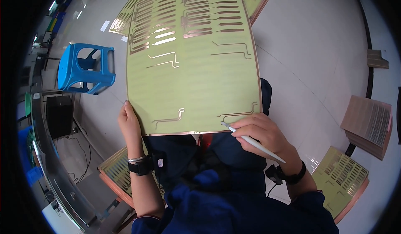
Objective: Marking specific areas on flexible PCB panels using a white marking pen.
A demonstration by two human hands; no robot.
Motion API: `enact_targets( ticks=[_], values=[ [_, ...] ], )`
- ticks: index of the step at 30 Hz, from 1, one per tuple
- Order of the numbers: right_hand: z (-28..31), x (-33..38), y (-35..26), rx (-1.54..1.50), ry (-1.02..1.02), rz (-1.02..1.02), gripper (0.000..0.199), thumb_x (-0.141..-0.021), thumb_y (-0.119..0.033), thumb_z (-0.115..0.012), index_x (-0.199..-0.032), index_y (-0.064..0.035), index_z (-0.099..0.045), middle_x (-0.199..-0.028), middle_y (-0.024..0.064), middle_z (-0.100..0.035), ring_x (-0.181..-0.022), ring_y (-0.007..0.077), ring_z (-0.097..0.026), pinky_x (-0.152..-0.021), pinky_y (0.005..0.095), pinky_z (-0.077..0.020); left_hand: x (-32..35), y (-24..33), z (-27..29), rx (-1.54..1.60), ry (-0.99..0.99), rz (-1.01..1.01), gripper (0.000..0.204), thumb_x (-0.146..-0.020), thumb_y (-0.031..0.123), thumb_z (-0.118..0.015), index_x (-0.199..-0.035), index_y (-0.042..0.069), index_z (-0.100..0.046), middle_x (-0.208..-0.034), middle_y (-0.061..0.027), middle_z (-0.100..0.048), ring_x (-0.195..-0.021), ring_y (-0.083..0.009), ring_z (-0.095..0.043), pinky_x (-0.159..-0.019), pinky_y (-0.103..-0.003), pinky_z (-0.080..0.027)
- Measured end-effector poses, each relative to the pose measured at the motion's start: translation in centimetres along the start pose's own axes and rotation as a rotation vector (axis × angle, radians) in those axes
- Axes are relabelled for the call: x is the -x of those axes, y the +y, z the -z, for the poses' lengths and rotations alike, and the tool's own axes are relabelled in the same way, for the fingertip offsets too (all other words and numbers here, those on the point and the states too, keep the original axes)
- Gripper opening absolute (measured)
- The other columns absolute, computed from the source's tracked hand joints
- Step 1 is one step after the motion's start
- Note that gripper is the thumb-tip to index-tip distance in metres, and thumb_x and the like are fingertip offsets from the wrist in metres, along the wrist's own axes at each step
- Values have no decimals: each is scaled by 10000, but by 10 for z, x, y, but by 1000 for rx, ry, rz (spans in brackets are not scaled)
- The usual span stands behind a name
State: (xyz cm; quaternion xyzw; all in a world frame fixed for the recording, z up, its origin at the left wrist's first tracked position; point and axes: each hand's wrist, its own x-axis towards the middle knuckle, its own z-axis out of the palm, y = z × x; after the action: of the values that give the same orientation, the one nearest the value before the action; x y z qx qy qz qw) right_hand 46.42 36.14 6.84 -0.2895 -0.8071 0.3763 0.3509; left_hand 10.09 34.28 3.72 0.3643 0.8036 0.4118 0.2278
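A large yellow-green circuit board panel [192, 83] with copper traces lies in front of me, its near edge over my lap. My left hand [128, 123] grips its lower left edge, with the thumb on top and the other fingers mostly hidden. In my right hand [263, 136] is a white-handled craft knife [255, 144], held like a pen. Its tip is at a copper trace near the panel's lower right corner. Whether the tip touches the surface, I cannot tell. Beneath the far end show more panels [258, 2].
A blue plastic stool [87, 67] lies to the left. Stacked panels stand at the lower left [115, 171] and lower right [340, 179]. Another stack [367, 127] is at the far right. A black box [59, 115] and loose cables sit by the bench on the left.
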Motion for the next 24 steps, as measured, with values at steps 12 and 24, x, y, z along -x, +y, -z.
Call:
enact_targets(
  ticks=[12, 24],
  values=[
    [-3, -1, 0, -2, 66, 1, 259, -683, 56, -728, -893, -50, -621, -946, 103, -689, -825, 253, -664, -707, 334, -492, 2, 2, -1, 41, 12, 6, 440, -1031, 306, -413, -910, -63, -619, -773, -22, -599, -721, -75, -478, -665, -254, -419],
    [-4, -3, -1, 13, 74, -30, 242, -682, 66, -729, -868, -48, -626, -937, 103, -696, -826, 247, -669, -718, 325, -507, -1, -3, 0, 17, 10, 17, 441, -1030, 309, -418, -951, -70, -629, -807, -43, -622, -746, -84, -504, -697, -256, -434]
  ],
)
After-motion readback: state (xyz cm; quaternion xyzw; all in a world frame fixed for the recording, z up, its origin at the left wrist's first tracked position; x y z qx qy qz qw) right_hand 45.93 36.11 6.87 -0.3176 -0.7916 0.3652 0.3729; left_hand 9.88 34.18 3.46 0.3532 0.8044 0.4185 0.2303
